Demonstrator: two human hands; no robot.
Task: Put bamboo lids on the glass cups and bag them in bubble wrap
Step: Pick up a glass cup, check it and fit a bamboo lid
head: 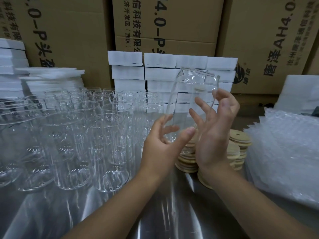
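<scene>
Head view: both bare forearms reach in from the near edge of a shiny metal table [164, 213].
Held cup: a clear held cup [189, 94] is lifted over the middle of the table, tilted, mouth up and away from the person, with no lid on it.
Left hand: the left hand [160, 145] grips the cup's base, thumb in front and fingers curled behind the glass.
Right hand: the right hand [214, 133] cradles the cup's side wall, its upper fingers curled round the right side of the glass.
Glass cups: many unlidded glass cups [69, 135] stand crowded over the left half of the table.
Bamboo lids: bamboo lids [240, 140] lie in stacks right of centre, partly hidden by the hands.
Bubble wrap: a heap of bubble wrap [284, 152] lies along the right edge.
Far edge: white foam blocks [160, 73] are piled there, with printed cardboard boxes [181, 23] behind.
</scene>
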